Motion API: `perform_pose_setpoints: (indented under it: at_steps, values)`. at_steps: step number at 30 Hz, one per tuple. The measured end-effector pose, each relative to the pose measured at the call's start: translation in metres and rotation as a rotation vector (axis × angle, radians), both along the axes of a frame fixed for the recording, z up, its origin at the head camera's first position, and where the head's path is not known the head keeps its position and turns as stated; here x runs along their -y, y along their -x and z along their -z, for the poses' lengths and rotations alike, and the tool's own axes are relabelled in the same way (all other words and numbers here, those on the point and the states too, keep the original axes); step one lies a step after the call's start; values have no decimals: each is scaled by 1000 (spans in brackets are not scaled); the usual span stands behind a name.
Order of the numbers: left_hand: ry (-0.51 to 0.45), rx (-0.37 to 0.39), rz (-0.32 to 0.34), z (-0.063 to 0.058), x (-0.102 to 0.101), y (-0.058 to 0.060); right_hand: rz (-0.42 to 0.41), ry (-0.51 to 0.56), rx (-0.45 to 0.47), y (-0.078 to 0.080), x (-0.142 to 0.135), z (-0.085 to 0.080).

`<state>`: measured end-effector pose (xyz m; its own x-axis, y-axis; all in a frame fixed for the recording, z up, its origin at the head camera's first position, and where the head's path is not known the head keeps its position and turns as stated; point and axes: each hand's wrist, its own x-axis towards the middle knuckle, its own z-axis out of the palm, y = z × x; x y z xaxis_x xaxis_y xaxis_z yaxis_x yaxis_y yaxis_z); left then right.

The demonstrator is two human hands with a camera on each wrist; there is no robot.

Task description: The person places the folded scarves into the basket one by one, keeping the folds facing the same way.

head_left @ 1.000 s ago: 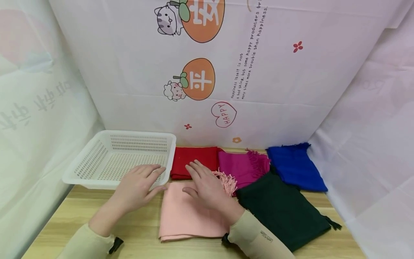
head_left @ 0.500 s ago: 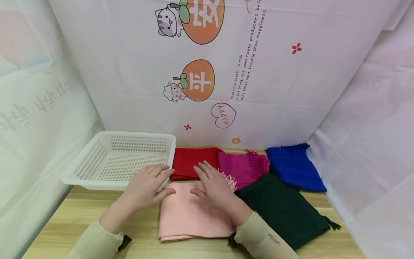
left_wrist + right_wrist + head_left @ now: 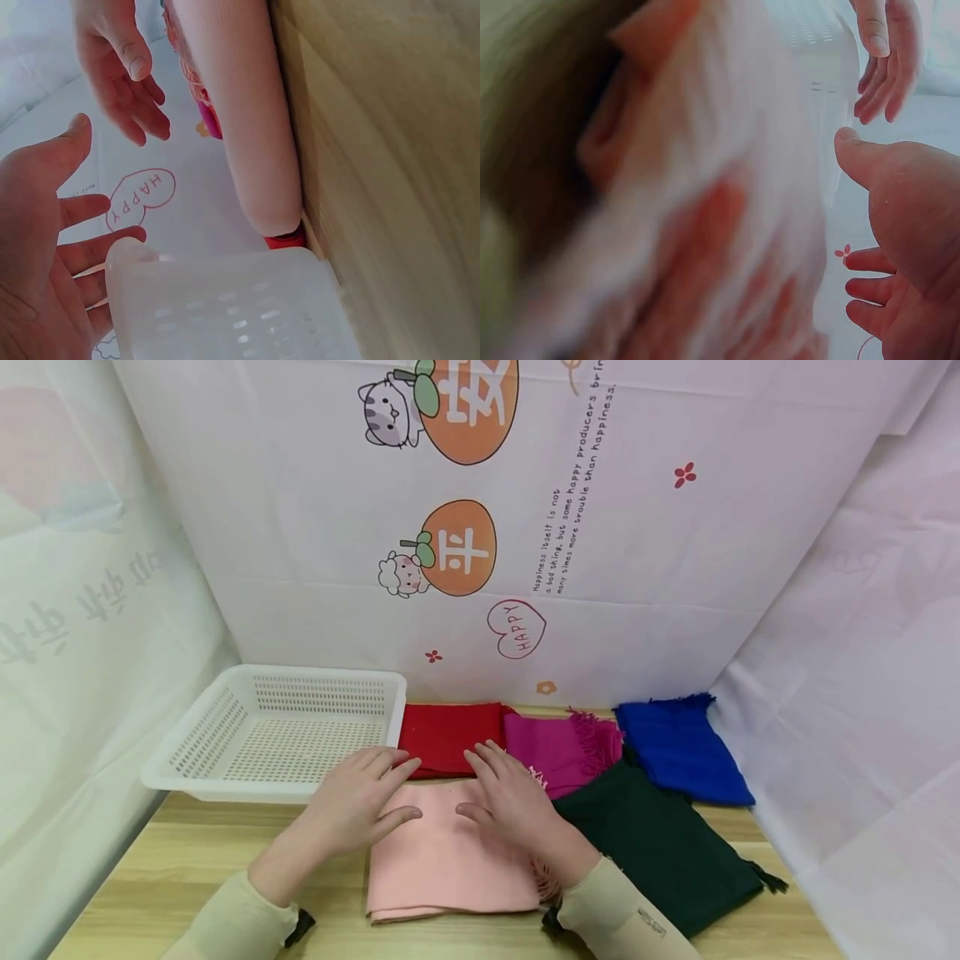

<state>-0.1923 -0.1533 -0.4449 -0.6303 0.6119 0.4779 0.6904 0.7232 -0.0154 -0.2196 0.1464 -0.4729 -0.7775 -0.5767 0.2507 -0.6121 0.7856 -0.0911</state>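
A folded pink scarf (image 3: 450, 860) with fringe at its right side lies on the wooden table in the head view. Over its left part hovers my left hand (image 3: 360, 802), fingers loosely extended and thumb apart, holding nothing. My right hand (image 3: 513, 802) is above the scarf's right part, likewise with spread, relaxed fingers and nothing in them. In the left wrist view the scarf's thick folded edge (image 3: 247, 127) shows below both palms, which face each other. Blurred pink fringe (image 3: 727, 210) fills much of the right wrist view.
A white plastic basket (image 3: 397, 718) stands at back left, with nothing in it. Behind the pink scarf lies a folded red scarf (image 3: 450, 735), then a magenta one (image 3: 543, 747). A dark green scarf (image 3: 660, 852) and a blue scarf (image 3: 686, 752) lie at right. White printed cloth walls surround the table.
Both hands have shifted to the right and slightly toward the body, the left one further, so they stand closer together above the pink scarf. The scarves and basket have not moved.
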Motion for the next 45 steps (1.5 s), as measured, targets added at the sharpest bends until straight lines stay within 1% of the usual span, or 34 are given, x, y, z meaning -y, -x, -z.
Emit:
perform_pose_setpoints:
  at_steps: [4, 9, 14, 20, 22, 24, 30, 33, 36, 40, 42, 45]
  values:
    - [27, 20, 9, 1, -6, -2, 18, -20, 2, 0, -6, 3]
    - [62, 39, 27, 5, -14, -4, 41, 0, 61, 0, -13, 2]
    - [72, 39, 48, 8, -20, -5, 49, 1, 83, 2, -19, 1]
    - [69, 8, 109, 15, -29, -6, 73, -5, 119, 0, -24, -2]
    - [76, 15, 117, 15, -31, -8, 83, -5, 134, 0, -25, -1]
    - [92, 41, 107, 14, -32, -11, 89, -4, 148, 1, -26, -1]
    - [126, 193, 47, 12, -34, -20, 102, -10, 197, 2, -28, -1]
    - [153, 244, 20, 13, -33, -23, 96, -21, 200, 3, -29, 0]
    - [184, 271, -19, 14, -31, -23, 84, -28, 200, 3, -29, -1]
    - [192, 301, -66, 17, -28, -24, 81, -41, 205, 3, -28, -2]
    - [188, 311, -79, 18, -26, -24, 83, -51, 207, 3, -28, -1]
    - [197, 305, -89, 20, -24, -25, 79, -59, 203, 3, -27, 0]
